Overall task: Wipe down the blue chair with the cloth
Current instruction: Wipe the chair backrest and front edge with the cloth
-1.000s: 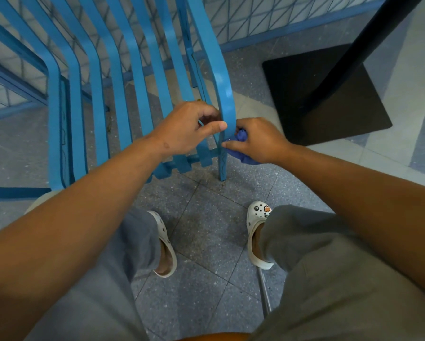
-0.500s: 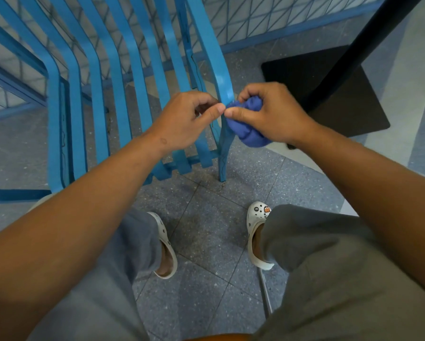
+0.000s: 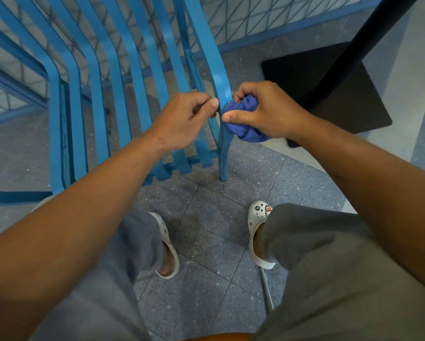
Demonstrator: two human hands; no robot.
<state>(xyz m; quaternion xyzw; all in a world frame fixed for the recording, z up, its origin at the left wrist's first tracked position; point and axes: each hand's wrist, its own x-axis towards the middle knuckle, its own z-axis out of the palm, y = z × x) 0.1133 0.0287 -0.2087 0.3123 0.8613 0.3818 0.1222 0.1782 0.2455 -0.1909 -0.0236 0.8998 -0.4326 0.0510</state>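
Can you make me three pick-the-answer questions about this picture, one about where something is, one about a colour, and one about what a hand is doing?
1. Where is the cloth?
A. on the floor
B. in the right hand, against the chair's outer slat
C. draped over a shoe

2. What colour are the shoes?
A. white
B. red
C. black

3. What is the left hand doing?
A. lying flat on the floor
B. holding the cloth
C. curled at the slat, fingertips by its edge

Answers:
1 B, the bunched cloth sits in the right hand, touching the slat.
2 A, both shoes are white.
3 C, its fingers curl beside the slat, and the cloth is in the other hand.
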